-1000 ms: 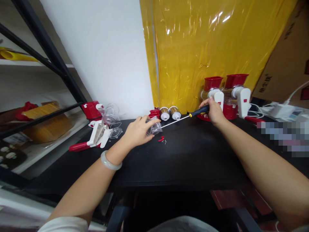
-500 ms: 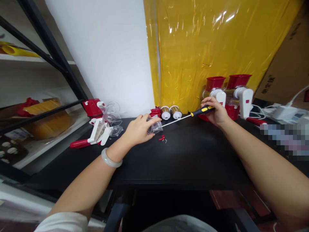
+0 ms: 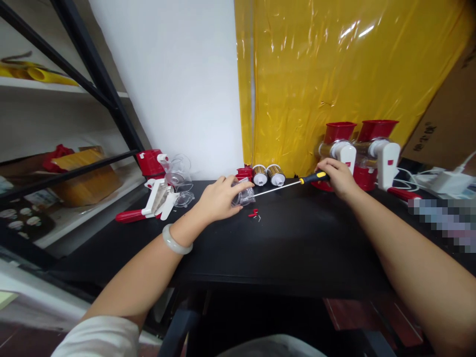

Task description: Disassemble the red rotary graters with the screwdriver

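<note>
On the left of the black table [image 3: 290, 253], a white crank arm with red grip [image 3: 131, 216] lies beside loose clear pieces [image 3: 183, 184]. The left hand [image 3: 219, 199] holds a clear plastic part [image 3: 248, 193] toward the table's rear, fingers curled around it, with small red pieces [image 3: 253, 213] in front and two perforated drums [image 3: 275, 174] behind to the right. The right hand [image 3: 338, 178] grasps a screwdriver [image 3: 313, 177] by its handle, tip at the part's right end, exact contact indiscernible, near two red-and-white cranked machines [image 3: 388, 157].
</note>
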Action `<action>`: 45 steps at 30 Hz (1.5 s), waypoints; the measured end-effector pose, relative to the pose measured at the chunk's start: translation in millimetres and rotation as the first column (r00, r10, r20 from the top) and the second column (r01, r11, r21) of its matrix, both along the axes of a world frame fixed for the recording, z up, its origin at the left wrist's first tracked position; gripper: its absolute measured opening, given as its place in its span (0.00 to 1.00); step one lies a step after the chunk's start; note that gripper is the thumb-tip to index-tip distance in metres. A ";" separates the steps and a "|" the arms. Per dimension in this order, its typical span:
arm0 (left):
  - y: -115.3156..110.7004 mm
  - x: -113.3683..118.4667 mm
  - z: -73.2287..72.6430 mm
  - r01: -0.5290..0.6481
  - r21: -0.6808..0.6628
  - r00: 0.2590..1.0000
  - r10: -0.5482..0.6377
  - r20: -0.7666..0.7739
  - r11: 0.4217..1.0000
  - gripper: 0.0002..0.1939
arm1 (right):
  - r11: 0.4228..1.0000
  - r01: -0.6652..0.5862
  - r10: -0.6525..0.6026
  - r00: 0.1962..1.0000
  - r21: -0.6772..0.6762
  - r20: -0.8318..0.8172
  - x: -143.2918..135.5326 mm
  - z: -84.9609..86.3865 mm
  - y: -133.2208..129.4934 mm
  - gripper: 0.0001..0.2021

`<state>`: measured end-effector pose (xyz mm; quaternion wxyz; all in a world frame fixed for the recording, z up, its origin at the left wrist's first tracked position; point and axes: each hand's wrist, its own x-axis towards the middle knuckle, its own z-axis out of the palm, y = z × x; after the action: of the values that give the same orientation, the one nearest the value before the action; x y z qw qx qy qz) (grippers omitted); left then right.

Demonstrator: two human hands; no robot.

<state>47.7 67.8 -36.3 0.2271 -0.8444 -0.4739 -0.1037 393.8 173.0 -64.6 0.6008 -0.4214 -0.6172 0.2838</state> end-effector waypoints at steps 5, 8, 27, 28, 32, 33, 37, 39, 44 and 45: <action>-0.1 -0.7 0.6 -0.003 -0.006 1.000 0.003 0.002 1.000 0.33 | 0.966 -0.259 0.249 0.923 0.003 -0.293 -3.3 4.2 -2.5 0.09; 0.8 -1.9 0.5 0.008 -0.017 1.000 -0.007 0.022 1.000 0.32 | 0.900 -0.435 0.388 0.830 -0.031 -0.401 -3.3 9.4 -9.5 0.11; 10.9 -20.8 -1.3 0.043 -0.064 0.982 -0.030 0.188 0.997 0.39 | 0.953 -0.067 0.071 0.997 -0.297 0.005 -8.8 5.1 5.6 0.20; 12.0 -22.0 -1.9 0.042 -0.062 0.981 -0.029 0.190 0.997 0.39 | 0.955 -0.114 0.102 0.993 -0.273 -0.055 -8.1 5.3 5.1 0.17; 14.4 -24.4 -2.8 0.035 -0.072 0.981 -0.021 0.191 0.997 0.37 | 0.897 -0.407 0.304 0.850 -0.171 -0.431 -8.6 6.7 -5.6 0.13; 14.7 -24.3 -2.8 0.033 -0.074 0.982 -0.019 0.189 0.997 0.37 | 0.879 -0.454 0.335 0.808 -0.148 -0.484 -9.3 5.9 -8.7 0.15; 14.8 -22.4 -3.5 0.025 -0.070 0.981 -0.011 0.196 0.997 0.38 | 0.879 -0.453 0.316 0.790 -0.152 -0.526 -10.3 -3.4 -14.1 0.13; 14.9 -21.2 -4.6 0.017 -0.063 0.977 -0.003 0.212 0.998 0.38 | 0.894 -0.384 0.263 0.867 -0.231 -0.423 -8.1 -9.2 -11.9 0.18; 17.5 -21.2 -7.4 0.003 -0.046 0.966 0.009 0.258 0.999 0.33 | 0.960 -0.143 0.132 0.989 -0.239 -0.060 -1.6 -16.3 -8.0 0.21; 18.2 -21.8 -7.5 0.011 -0.047 0.965 0.002 0.262 0.999 0.32 | 0.967 -0.130 0.117 0.991 -0.219 -0.071 -1.6 -16.4 -9.2 0.19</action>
<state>25.9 86.0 -43.8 0.1419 -0.8296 -0.5003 -0.2033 392.1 163.8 -81.0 0.5485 -0.4385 -0.5888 0.4001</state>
